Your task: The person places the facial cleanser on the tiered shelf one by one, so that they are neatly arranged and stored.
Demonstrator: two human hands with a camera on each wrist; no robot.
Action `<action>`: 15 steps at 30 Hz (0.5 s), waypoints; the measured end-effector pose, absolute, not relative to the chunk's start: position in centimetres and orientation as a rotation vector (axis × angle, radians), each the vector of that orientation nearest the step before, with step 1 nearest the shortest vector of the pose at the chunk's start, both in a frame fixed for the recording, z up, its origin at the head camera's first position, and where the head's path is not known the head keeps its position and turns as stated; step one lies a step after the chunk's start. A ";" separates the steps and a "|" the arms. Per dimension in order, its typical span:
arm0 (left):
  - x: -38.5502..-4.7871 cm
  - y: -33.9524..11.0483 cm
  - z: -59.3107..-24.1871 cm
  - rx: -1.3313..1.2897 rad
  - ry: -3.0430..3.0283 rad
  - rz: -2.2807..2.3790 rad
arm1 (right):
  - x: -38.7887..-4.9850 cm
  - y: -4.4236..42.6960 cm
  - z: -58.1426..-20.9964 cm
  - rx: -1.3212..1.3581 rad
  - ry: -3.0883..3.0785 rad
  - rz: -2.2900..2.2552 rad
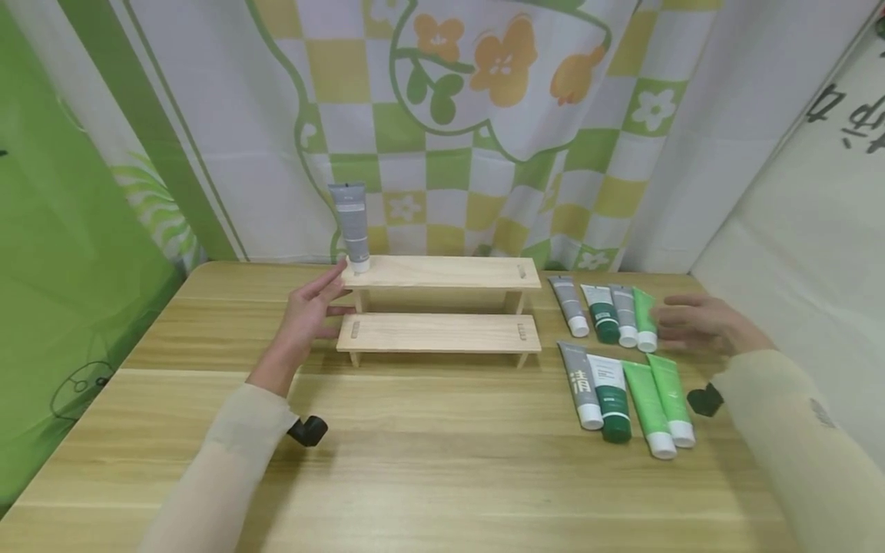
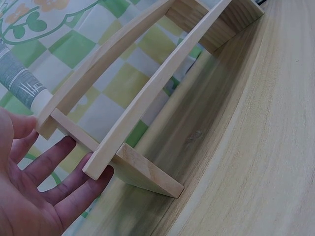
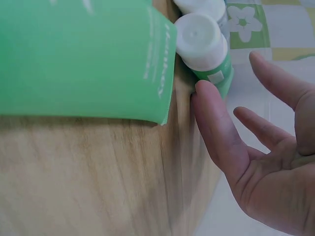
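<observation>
A: The right hand (image 1: 698, 322) is holding its thumb wide of its fingers and is gripping nothing. Which tube is it sitting nearest?

B: The green tube (image 1: 644, 315) at the right end of the far row (image 1: 604, 311). That one is lying just left of the fingers, flat on the table (image 1: 442, 476).

A: Are they touching?

B: In the right wrist view a fingertip (image 3: 206, 89) is showing right by the tube, close under the white cap (image 3: 198, 42), but I'm not managing to tell contact from a near miss.

A: And how is the tube's long axis running?

B: From far to near, leaning slightly right, with the cap pointing near. So the hand is facing its right flank rather than an end, and I'm judging that side-on relation to be what matters, because the grey tube (image 1: 624, 311) is lying close along the other side.

A: Could the left hand (image 1: 307, 311) be serving instead?

B: Hardly; it's resting well apart, nearly straight fingers touching the left end of the wooden rack (image 1: 442, 334). The rack is standing between that hand and the green tube, so the right hand is clearly being the nearer one.
</observation>
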State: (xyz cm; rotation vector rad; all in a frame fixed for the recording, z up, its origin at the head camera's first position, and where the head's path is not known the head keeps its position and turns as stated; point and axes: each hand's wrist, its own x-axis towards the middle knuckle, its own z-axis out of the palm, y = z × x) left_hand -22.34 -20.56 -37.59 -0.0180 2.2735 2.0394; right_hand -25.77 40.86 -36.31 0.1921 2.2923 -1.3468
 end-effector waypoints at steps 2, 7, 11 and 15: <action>-22.3 -20.5 -37.5 -0.010 2.274 2.042 | -26.0 40.6 -36.4 0.202 2.293 -1.353; -22.3 -20.5 -37.5 -0.011 2.271 2.049 | -26.7 39.9 -36.6 0.252 2.315 -1.328; -22.3 -20.5 -37.5 -0.010 2.273 2.048 | -26.9 39.3 -36.6 0.298 2.340 -1.274; -22.3 -20.5 -37.6 -0.010 2.272 2.051 | -27.1 38.9 -36.5 0.324 2.379 -1.214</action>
